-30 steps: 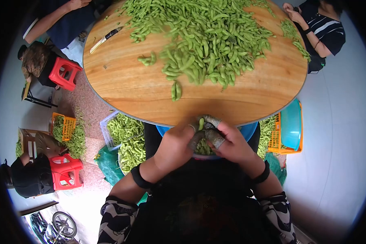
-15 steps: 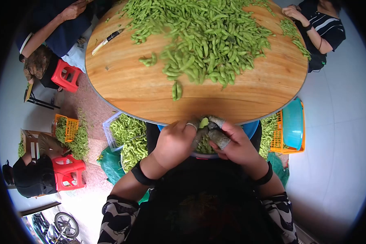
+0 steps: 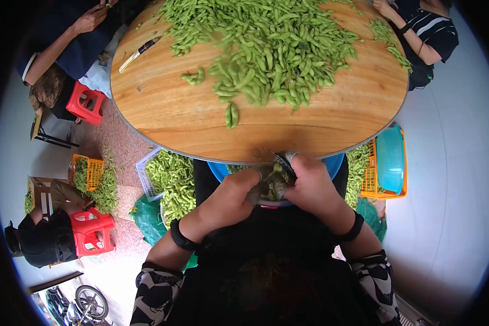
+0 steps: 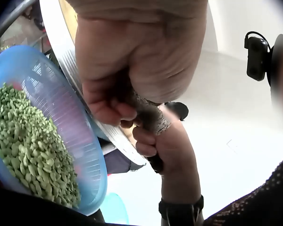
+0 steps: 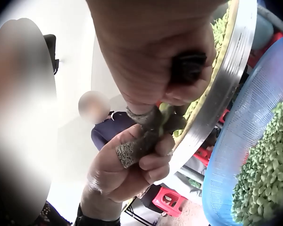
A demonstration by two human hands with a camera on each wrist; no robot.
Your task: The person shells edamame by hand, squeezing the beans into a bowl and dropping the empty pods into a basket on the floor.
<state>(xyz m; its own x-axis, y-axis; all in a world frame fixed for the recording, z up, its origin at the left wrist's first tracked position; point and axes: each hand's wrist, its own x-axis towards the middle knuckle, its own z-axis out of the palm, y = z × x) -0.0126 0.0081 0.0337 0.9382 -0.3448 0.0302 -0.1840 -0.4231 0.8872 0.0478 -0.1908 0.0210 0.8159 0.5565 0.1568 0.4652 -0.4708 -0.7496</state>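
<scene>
My left hand [image 3: 233, 190] pinches a green soybean pod [image 5: 166, 113] between thumb and finger, in front of the table edge. Against it, my right hand [image 3: 312, 182] works with its thumb and forefinger. A black handle [image 5: 188, 67] pokes out of the right hand's curled fingers; the rest of that tool is hidden. Grey wraps [image 5: 128, 153] cover thumbs and fingertips on both hands. Below the hands sits a blue mesh basket [image 4: 92, 157], partly filled with shelled green beans [image 4: 35, 155].
A round wooden table [image 3: 174, 119] bears a large heap of pods [image 3: 277, 49]. A black-handled knife [image 3: 145, 46] lies at its left, two pods [image 3: 232, 116] near the front. Pod-filled containers [image 3: 171, 174] and an orange crate [image 3: 370, 182] flank me. Red stools [image 3: 87, 103] and other people surround the table.
My right hand has rolled over, its back now facing up and its fingers tucked closer to the pod. The left hand has shifted slightly. The person at upper left has lowered a hand.
</scene>
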